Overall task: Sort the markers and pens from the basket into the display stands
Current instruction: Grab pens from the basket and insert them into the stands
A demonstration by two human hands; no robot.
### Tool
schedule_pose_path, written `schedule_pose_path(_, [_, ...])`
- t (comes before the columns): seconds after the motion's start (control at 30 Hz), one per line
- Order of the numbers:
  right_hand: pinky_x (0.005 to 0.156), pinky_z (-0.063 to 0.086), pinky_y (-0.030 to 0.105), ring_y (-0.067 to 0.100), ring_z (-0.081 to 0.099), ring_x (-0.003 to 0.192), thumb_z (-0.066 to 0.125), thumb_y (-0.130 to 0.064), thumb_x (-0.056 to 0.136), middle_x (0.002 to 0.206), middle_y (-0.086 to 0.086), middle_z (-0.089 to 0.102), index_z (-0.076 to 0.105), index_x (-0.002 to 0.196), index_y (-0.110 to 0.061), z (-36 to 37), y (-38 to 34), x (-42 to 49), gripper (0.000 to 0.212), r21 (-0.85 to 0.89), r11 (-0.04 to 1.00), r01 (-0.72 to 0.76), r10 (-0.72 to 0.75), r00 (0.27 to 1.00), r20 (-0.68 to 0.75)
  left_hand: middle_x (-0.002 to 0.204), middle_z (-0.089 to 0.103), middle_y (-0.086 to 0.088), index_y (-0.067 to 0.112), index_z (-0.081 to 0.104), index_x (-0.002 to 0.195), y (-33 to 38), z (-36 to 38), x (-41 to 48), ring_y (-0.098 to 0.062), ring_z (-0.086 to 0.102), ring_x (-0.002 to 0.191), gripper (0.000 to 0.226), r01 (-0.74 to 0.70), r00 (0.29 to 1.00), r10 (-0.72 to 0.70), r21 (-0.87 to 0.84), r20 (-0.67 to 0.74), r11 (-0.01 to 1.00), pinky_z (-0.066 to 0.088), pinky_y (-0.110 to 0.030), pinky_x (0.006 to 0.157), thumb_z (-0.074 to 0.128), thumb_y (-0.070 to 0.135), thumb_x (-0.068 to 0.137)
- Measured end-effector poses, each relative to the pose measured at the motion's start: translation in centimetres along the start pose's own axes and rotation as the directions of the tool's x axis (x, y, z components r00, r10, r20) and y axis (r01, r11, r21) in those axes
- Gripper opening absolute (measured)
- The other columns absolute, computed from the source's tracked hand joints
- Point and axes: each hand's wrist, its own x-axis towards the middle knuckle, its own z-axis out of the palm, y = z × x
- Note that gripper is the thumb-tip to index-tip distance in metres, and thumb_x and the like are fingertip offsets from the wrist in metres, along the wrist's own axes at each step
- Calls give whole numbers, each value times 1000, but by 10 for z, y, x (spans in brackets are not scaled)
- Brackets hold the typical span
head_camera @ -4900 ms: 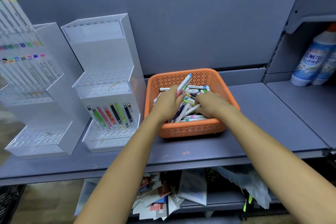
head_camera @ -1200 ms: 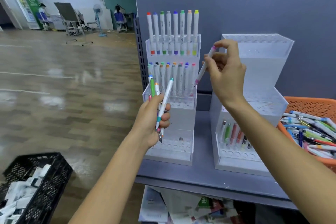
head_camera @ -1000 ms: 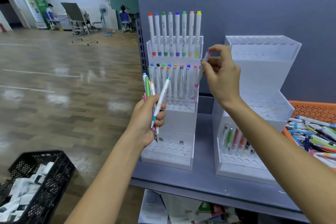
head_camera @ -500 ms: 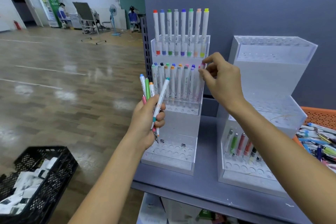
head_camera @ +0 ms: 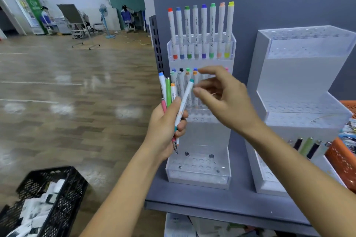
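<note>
So I'm standing at the end of the shelf (head_camera: pixel 202 198) and my left hand (head_camera: pixel 165 127) is gripping a little bunch of markers and pens (head_camera: pixel 168 92) upright like a bouquet. My fingers are wrapping the lower ends so the caps are sticking up where I can read the colours. I'm doing it that way so I'm not going back to the basket (head_camera: pixel 341 158) for every single one. It's sitting way off at the right edge of the shelf, well apart from where I'm working, and what little shows suggests more in there.

The teal-capped marker (head_camera: pixel 185 100) is leaning out at a slant across the front of the bunch, so I reckon it's the easy one to pull next. My right hand (head_camera: pixel 225 102) is hovering just beside its cap, holding nothing, fingers loose and spread. It's a bit blurry, so I can't tell if a fingertip is actually touching it.

The left stand (head_camera: pixel 200 177) is the marker one. Its top row (head_camera: pixel 202 31) is standing full, caps up, and the middle row (head_camera: pixel 183 81) is showing a run of caps. My right hand is hiding the right part of it though, so I can't say how many holes are free. The bottom tier is showing mostly bare holes.

The right stand (head_camera: pixel 300 75) is taking the thinner pens (head_camera: pixel 306 145), just a few in its lowest tier. I'm guessing the green and pink ones in my fist are meant for there
</note>
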Motion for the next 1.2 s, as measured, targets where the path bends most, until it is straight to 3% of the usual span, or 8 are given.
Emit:
schedule_pose_path(0.1, [75,57,31,11,68,81,66,-9,86,86,-4,67,60,109,-18,17,-7,0,25,103,992,-66,60,997,58,57,50,5,16,52,86,2,-8,1,-6,33,40,19,-28,999,27,45,29,999,24,-17,38,46,28,99])
schedule_pose_path(0.23, [71,57,32,23,67,74,64,-2,86,80,5,62,58,98,-19,30,-13,8,22,243,956,-164,155,986,54,56,53,4,16,50,84,3,-24,3,-8,40,42,20,-12,1000,11,66,7,998,32,-17,38,47,29,99])
schedule_pose_path(0.33, [70,59,34,13,64,71,60,3,87,81,0,58,55,98,-16,29,-21,24,23,291,952,-93,131,984,-117,55,45,4,15,48,84,1,-37,7,-8,38,42,20,54,998,-54,2,-42,999,31,-16,37,49,30,98])
schedule_pose_path(0.43, [72,58,38,15,64,76,59,-2,87,80,-7,59,54,100,-20,25,-23,41,23,112,991,67,-35,963,-266,53,36,7,14,48,90,0,-49,11,-5,25,40,17,98,993,-99,-20,-71,995,20,-15,36,48,30,98])
schedule_pose_path(0.63, [72,53,29,17,61,75,58,-3,87,80,1,62,57,104,-8,45,-9,46,19,-227,954,196,-233,961,-148,54,34,4,14,48,94,-1,-55,17,-5,22,38,23,205,977,-210,-118,-27,972,15,-15,34,46,36,98])
schedule_pose_path(0.73, [72,53,40,22,60,74,59,-4,86,80,5,62,58,105,-7,51,-4,48,20,-273,940,205,-242,965,-106,54,37,2,12,49,92,1,-57,19,-5,23,37,21,225,974,-226,-157,13,962,15,-15,32,42,30,99])
schedule_pose_path(0.97, [67,49,38,18,54,65,68,-16,86,72,-3,58,56,100,-8,60,6,46,20,-493,845,206,-208,977,52,67,48,0,10,51,97,-1,-59,21,-5,33,40,16,183,983,-172,-204,71,962,23,-13,32,44,24,100])
schedule_pose_path(1.2, [64,47,32,14,53,57,58,-18,92,63,-7,58,65,97,-11,57,2,40,11,-402,906,134,-178,981,-76,65,57,4,12,48,97,-2,-59,18,-5,39,43,18,126,990,-116,-129,81,984,27,-13,35,48,30,98])
